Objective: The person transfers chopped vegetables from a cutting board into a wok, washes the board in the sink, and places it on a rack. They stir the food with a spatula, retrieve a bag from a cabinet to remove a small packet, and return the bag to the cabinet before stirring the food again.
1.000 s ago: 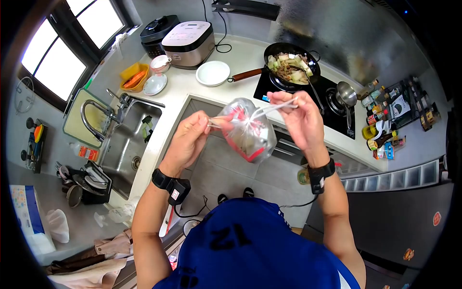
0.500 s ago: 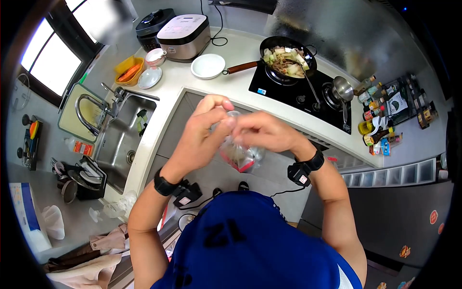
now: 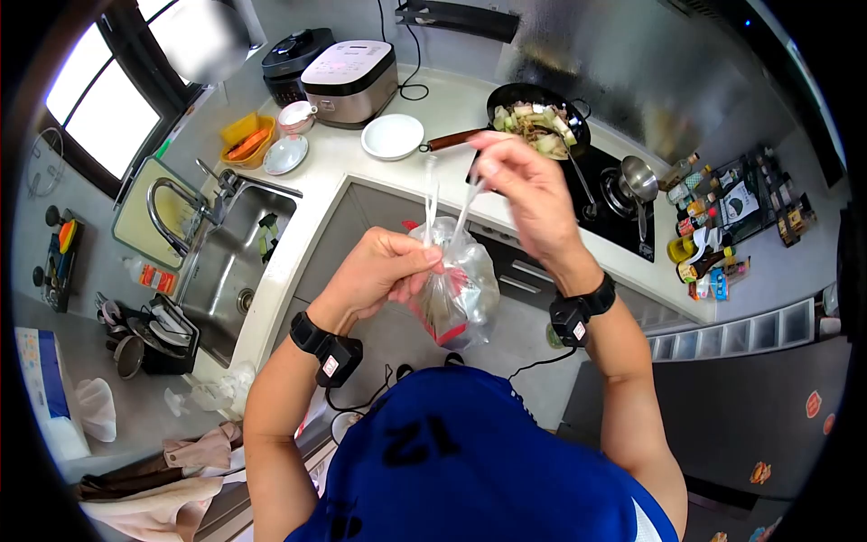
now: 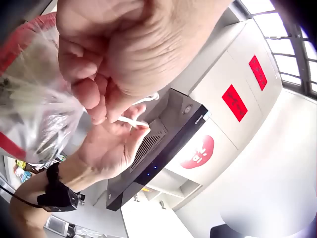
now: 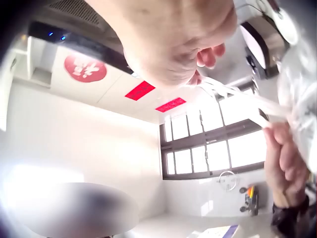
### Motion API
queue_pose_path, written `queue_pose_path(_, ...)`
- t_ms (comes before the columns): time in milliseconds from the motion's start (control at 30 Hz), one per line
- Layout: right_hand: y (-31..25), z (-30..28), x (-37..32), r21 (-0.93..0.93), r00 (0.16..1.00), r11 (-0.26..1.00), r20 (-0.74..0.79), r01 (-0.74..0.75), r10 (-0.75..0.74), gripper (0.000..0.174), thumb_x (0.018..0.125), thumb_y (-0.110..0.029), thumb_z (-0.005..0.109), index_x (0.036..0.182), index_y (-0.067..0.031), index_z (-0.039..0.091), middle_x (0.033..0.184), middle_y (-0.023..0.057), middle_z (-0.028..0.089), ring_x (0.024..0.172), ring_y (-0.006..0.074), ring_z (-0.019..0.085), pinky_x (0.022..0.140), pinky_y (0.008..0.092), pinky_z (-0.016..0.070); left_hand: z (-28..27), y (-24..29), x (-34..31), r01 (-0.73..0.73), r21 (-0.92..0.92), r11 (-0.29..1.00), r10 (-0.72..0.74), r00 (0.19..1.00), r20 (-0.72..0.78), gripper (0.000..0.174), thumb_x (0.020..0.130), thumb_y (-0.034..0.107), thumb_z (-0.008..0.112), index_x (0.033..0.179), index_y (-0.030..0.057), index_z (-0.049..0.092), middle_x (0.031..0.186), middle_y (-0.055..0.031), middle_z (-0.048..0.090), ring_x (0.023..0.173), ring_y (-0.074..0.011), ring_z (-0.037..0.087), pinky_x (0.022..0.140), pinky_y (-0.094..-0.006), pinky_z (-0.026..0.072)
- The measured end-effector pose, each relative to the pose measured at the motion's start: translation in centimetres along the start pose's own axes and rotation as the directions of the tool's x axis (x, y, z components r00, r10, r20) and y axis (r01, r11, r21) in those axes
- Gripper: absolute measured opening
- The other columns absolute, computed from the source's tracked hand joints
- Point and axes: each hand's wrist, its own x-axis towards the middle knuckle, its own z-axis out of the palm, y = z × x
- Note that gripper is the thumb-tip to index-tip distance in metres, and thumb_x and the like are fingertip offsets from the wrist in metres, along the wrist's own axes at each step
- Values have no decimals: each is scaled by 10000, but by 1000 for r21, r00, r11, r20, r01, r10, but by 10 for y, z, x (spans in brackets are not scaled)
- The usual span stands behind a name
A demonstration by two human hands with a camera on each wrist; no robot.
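Note:
A clear plastic bag [image 3: 465,294] with red and pale contents hangs in front of the person, its twisted handles [image 3: 432,194] standing upward. The left hand [image 3: 384,271] pinches the bag's neck between thumb and fingers. Above and to the right, the right hand [image 3: 533,194] pinches the other handle, drawn up from the neck. In the left wrist view the bag [image 4: 37,94] lies beside the curled left hand [image 4: 124,54], with the right hand [image 4: 111,148] behind. The right wrist view has white strands [image 5: 237,94] running from the right hand [image 5: 173,44] toward the bag.
A wok [image 3: 542,122] of food sits on the black stove [image 3: 614,212], its wooden handle pointing left. A white plate [image 3: 393,136] and a rice cooker [image 3: 352,77] stand on the counter. The sink [image 3: 230,262] is at the left, sauce bottles [image 3: 704,239] at the right.
The hands met over the bag's top half a second ago and are now apart. The right hand has moved up and right, while the left holds the neck lower down.

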Motion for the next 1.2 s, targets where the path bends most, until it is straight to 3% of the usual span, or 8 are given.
queue_pose_path(200,-50,19,-16,-440,950,886,311,147,-3,153,939,-150,657,952,2,643,804,65,623,689,131,573,634,292,472,13,-6,11,-173,703,690,270,962,-28,222,905,225,740,869,7,757,625,-73,639,523,-168,599,511,-310,471)
queue_pose_path(333,-40,61,-27,-317,594,701,782,639,-188,144,982,-138,560,979,-10,629,970,171,660,779,362,626,716,410,551,-10,-57,17,-640,678,362,666,686,293,261,885,235,693,1084,66,705,1014,-165,672,971,-363,620,823,-474,495)
queue_pose_path(433,-54,52,-36,-587,762,611,646,531,-40,263,1022,-179,528,1112,59,590,1050,214,632,824,398,644,700,456,562,0,-52,14,-555,810,190,591,723,357,270,943,179,587,1165,48,666,1197,-214,650,1128,-441,586,918,-530,480)
queue_pose_path(700,-63,17,-48,-846,831,371,491,383,261,503,1031,-406,540,1262,41,552,848,168,654,710,389,655,603,468,523,19,-29,4,-119,209,971,107,992,67,147,972,107,610,1034,4,695,760,-54,645,600,-163,579,554,-295,460)
queue_pose_path(833,-39,7,-67,-845,867,318,484,429,118,308,1002,-336,589,989,-29,602,790,141,615,661,362,641,559,452,501,15,-27,3,175,-218,960,-147,979,141,203,1052,127,523,1145,0,651,747,22,543,524,-32,388,456,-173,273)
queue_pose_path(933,-39,9,-81,-895,918,267,389,358,73,238,985,-256,608,937,-23,604,784,139,619,661,348,651,555,434,505,2,-28,9,198,-318,927,-132,967,217,258,1040,132,547,1231,-25,618,819,-35,639,600,-95,563,533,-212,457)
queue_pose_path(1033,-30,-1,-93,-896,963,361,268,257,-22,208,979,-235,621,979,-28,642,849,151,676,683,355,666,578,453,515,3,-30,21,160,-364,918,-130,986,107,124,949,20,616,876,-48,690,687,-66,640,499,-109,498,448,-281,363)
queue_pose_path(1200,-39,-8,-100,-911,972,391,198,133,131,229,948,-246,667,1035,-34,663,903,146,692,736,355,676,620,442,534,20,-4,22,-19,93,995,26,997,-78,45,808,-26,760,820,-64,739,527,-36,546,459,-90,460,440,-257,344)
